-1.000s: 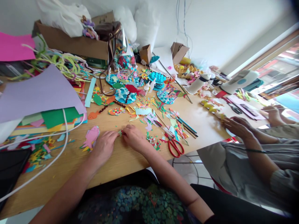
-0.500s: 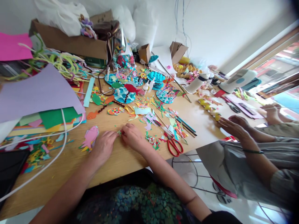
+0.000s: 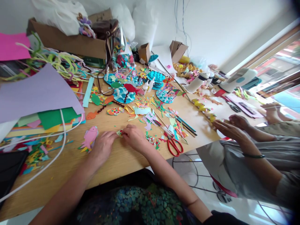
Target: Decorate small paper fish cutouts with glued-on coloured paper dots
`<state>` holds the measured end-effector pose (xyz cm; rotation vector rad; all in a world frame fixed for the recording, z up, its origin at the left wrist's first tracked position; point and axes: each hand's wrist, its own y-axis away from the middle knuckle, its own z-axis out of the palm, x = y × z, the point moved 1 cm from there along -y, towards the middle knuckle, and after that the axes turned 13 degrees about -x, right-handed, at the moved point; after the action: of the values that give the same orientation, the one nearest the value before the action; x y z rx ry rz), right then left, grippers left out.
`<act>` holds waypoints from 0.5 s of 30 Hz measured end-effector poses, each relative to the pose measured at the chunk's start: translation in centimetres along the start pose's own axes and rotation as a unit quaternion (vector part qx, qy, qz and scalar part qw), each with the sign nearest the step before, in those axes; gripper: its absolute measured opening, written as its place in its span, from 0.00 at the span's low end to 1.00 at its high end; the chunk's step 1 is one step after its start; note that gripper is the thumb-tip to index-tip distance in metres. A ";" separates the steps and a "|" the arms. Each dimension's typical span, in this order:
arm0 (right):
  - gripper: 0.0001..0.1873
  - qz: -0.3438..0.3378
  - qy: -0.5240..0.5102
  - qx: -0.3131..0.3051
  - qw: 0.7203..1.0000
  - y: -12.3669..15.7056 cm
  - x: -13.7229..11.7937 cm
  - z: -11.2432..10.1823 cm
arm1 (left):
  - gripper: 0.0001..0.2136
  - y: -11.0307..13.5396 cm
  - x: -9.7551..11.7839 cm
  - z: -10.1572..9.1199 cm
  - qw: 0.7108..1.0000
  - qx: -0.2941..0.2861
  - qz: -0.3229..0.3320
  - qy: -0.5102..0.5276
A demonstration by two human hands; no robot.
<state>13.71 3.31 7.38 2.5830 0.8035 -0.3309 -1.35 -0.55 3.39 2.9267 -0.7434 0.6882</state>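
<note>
My left hand (image 3: 103, 145) and my right hand (image 3: 135, 137) rest on the wooden table (image 3: 117, 162), fingertips meeting over a small green and red paper scrap (image 3: 120, 133). Both hands are curled and pinch this scrap between them. A pink paper fish (image 3: 89, 137) lies just left of my left hand. Red-handled scissors (image 3: 173, 146) lie to the right of my right hand, beside a scatter of coloured paper cuttings (image 3: 174, 126).
A lilac sheet (image 3: 37, 93) tops stacked coloured paper at left, with a white cord (image 3: 53, 156) looping across. Blue scalloped paper discs (image 3: 124, 93), cardboard boxes (image 3: 70, 40) and craft clutter fill the back. Another person's hands (image 3: 231, 126) work at the right edge.
My hands stay together on the scrap, barely shifting. The other person's hands at the right have moved a little left along the table.
</note>
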 end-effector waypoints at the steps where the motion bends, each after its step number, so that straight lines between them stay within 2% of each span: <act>1: 0.12 -0.006 0.000 0.000 1.000 -0.1 0.0 0.1 | 0.19 0.0 0.0 0.0 1.000 0.003 0.002 0.000; 15: 0.13 -0.007 -0.002 -0.004 1.000 -0.5 0.1 0.2 | 0.19 0.0 -0.3 0.3 1.000 0.008 0.006 -0.012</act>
<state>13.51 3.64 7.04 2.5683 0.8210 -0.3369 -1.48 -0.47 3.04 2.9528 -0.7616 0.6655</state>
